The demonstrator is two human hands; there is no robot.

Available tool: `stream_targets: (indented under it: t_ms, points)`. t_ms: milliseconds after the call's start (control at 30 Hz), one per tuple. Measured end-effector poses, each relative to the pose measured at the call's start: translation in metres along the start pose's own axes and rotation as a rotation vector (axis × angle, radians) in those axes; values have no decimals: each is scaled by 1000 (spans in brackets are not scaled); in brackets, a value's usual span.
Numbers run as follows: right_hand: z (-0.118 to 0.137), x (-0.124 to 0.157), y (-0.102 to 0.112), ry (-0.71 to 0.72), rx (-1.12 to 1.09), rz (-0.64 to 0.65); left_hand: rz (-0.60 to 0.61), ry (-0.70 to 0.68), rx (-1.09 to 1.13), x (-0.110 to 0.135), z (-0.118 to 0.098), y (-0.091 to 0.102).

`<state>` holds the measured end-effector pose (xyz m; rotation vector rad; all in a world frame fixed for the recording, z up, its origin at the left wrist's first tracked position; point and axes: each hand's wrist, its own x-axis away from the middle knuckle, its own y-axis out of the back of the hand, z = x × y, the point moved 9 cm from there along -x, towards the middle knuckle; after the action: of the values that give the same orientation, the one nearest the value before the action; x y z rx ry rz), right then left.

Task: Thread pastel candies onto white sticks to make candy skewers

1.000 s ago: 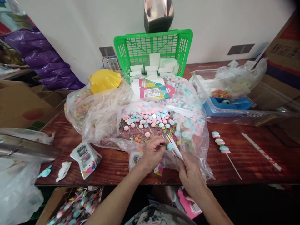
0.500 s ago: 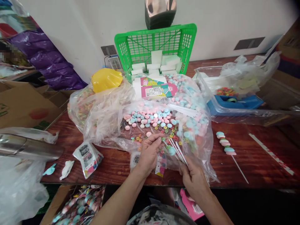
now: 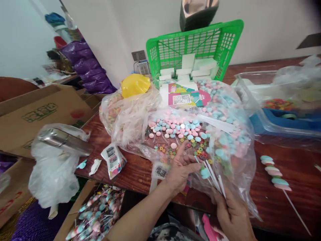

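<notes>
My right hand (image 3: 232, 214) is closed round a bunch of thin white sticks (image 3: 213, 175); one stick carries a blue candy disc (image 3: 205, 173). My left hand (image 3: 181, 166) reaches to the stick tips, fingers pinched at a small candy ring that I cannot make out clearly. Both hands work at the mouth of a clear plastic bag (image 3: 233, 134) that holds loose pink and blue candy discs (image 3: 175, 127) and small coloured rings (image 3: 198, 152). A finished candy skewer (image 3: 274, 174) lies on the wooden table (image 3: 273, 207) to the right.
A green basket (image 3: 195, 47) with white blocks stands at the back. A yellow lid (image 3: 134, 84) rests on another candy bag. A clear tub holds a blue tape dispenser (image 3: 286, 117). Small packets (image 3: 113, 160), a steel flask (image 3: 65, 142), cardboard boxes (image 3: 37, 113) sit left.
The view has swung left and the scene shifted right. My right hand dropped lower with the sticks. My left hand stays at the stick tips beside the blue disc.
</notes>
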<state>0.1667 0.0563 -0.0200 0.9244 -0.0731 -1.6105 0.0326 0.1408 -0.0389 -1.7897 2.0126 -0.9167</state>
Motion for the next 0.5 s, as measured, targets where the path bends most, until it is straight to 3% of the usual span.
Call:
stream_targets:
  t_ms: [200,300,367,433,500]
  points:
    - [-5,4,-5,-13,-5,-20,74,18,-71,11,20,-10]
    - [-9,2,-2,-52,-3,-69,119,-31,-305,6,2,-4]
    - [-14,1,4,-86,7,-109,54,-193,-602,-6,-34,11]
    - [-23,1,8,-146,-5,-107,-64,-414,-1081,-17,-75,22]
    - [-34,4,6,-206,-25,-70,-68,-497,-1571,-28,-87,23]
